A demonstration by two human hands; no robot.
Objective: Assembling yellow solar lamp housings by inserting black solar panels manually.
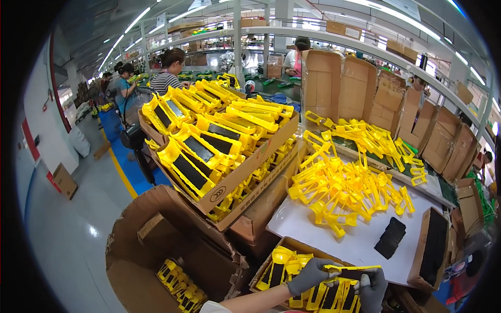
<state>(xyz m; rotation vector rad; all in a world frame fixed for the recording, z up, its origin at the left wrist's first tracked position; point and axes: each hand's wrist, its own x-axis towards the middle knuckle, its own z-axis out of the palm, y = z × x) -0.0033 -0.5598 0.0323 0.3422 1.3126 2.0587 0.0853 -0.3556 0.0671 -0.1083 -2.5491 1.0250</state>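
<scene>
In grey gloves, my left hand [309, 276] and my right hand [371, 290] meet at the lower right over a carton. Between them is a yellow plastic part [350, 268], seen nearly edge-on. The fingers of my left hand close on its left end, and those of my right hand are at its right end. Beneath lies a row of yellow parts with black inserts [330, 298] in the shallow carton [257, 281]. Just beyond my right hand, on the white tabletop [360, 249], lies a stack of black rectangular pieces [390, 238].
Loose yellow parts [349, 188] are heaped on the table. A cardboard tray [245, 177] at the left is piled with black-lined yellow parts. Below it stands a deep carton [156, 281]. A narrow box [429, 250] holds black pieces at the right. Other people work farther back.
</scene>
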